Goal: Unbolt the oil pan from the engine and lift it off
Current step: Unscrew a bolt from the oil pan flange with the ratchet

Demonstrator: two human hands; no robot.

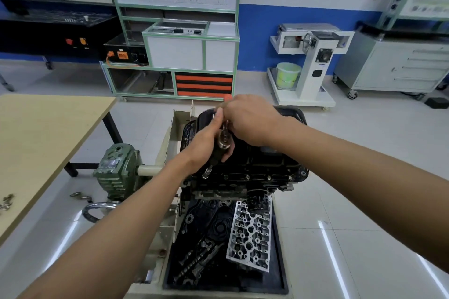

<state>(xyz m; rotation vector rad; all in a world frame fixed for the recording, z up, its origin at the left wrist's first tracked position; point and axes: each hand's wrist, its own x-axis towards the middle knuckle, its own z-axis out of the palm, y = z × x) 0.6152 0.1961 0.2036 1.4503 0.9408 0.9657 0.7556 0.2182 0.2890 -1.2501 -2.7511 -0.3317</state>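
We are in the unbolting step, and the lift is not yet near. The oil pan (281, 152) sits on top of the upturned engine (218, 188), its black rim running along the near edge. Several bolts (247, 177) show seated in that near rim, so we judge there is plenty of loosening left.

Our left hand (206, 145) is wrapped round the lower shaft of the ratchet (224, 139), steadying it upright. The socket (207, 172) at its foot sits on the bolt at the near left corner of the rim. Our right hand (250, 118) is curled over the handle above the pan, and an orange end pokes out past the knuckles. Both hands lie directly over the left half of the pan; whether they touch it we cannot tell.

Next we need to swing the handle while keeping the socket square on the bolt head, then lift the bolt out and move one place along the rim. Only when every bolt is out should we grip the pan and raise it. Loose hardware (6, 201) lies on the desk (48, 128) to our left.
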